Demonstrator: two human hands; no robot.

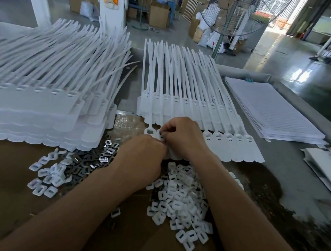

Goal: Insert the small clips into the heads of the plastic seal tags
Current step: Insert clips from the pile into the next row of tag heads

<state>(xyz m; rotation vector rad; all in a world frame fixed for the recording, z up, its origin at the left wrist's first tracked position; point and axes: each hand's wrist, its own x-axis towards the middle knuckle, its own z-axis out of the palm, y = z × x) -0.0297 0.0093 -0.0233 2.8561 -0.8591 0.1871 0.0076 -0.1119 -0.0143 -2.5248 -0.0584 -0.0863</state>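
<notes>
A joined strip of white plastic seal tags (237, 150) lies across the table in front of me, heads toward the far side. My right hand (181, 137) pinches a small clip at the second head from the left. Beside it, the leftmost head (151, 132) shows a dark clip in its slot. My left hand (143, 159) sits curled right below, fingertips meeting the right hand's over the strip; what it holds is hidden. Dark metal clips (94, 163) are heaped under my left wrist. White square caps (183, 206) are piled between my forearms.
A tall stack of tag strips (41, 101) fills the left of the table, a second stack (183, 102) lies behind my hands. Lined white sheets (271, 109) rest at the right. Brown cardboard (3, 180) covers the near table. A standing fan (236, 12) is beyond the table's far edge.
</notes>
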